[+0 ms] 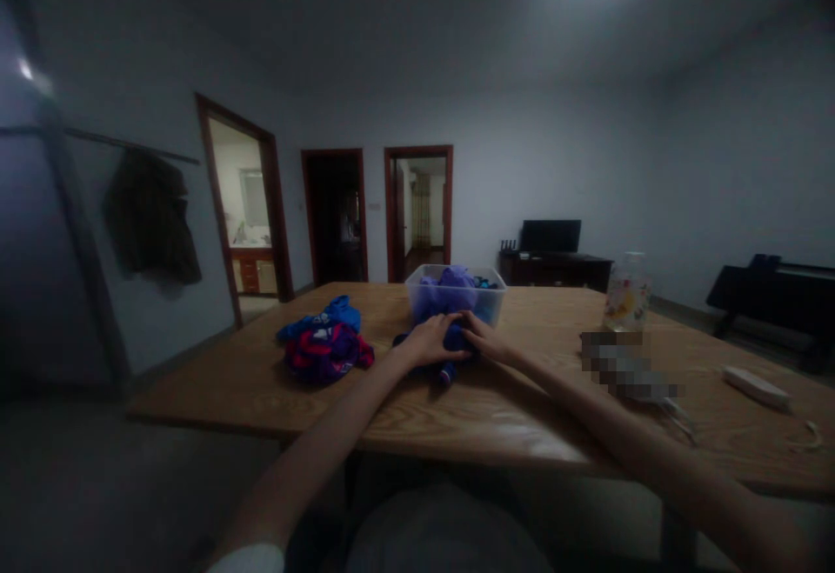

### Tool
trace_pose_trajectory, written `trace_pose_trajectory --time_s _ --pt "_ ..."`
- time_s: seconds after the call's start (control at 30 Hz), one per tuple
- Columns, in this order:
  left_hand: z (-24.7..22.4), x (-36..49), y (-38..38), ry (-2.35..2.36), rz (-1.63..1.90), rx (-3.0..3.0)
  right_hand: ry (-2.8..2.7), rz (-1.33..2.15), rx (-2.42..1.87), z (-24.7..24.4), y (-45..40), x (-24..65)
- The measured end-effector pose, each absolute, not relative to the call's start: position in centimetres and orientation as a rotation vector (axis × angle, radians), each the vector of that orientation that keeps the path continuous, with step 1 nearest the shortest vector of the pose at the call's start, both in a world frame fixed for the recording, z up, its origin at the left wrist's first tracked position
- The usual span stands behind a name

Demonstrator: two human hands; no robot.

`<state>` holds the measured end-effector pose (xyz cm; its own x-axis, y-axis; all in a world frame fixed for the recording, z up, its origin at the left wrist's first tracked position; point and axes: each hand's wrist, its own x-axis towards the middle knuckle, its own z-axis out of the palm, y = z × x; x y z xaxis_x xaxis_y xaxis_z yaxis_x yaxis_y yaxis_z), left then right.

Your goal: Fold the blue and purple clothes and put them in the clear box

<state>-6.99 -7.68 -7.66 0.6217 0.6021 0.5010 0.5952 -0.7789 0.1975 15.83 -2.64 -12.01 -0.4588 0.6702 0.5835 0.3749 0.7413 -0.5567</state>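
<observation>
A bunched dark blue garment (pixel 446 375) lies on the wooden table, just in front of a clear plastic bin (pixel 490 305). My left hand (pixel 431 340) curls over it from the left, thumb and fingers around the fabric. From the right, my right hand (pixel 484 336) grips the same garment, its fingertips close to those of the left; part of its fingers is hidden. Purple cloth (pixel 450 286) and other folded or loose fabric fill the bin. To the left sits a crumpled pile, a purple and red garment (pixel 323 354) with a blue garment (pixel 339 312) behind it.
On the right of the table (pixel 404 421) stand a patterned clear jug (pixel 627 299), a blurred-out object (pixel 626 369) with a cord, and a long white object (pixel 757 387). The table's front edge runs below my forearms. A television (pixel 551 236) stands by the far wall.
</observation>
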Motion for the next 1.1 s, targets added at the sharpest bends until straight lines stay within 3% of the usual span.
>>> trace_pose_trajectory --time_s 1.1 --pt "-7.6 -7.0 -8.0 1.094 0.826 2.836 -2.213 0.226 -0.877 -12.7 -1.7 16.7"
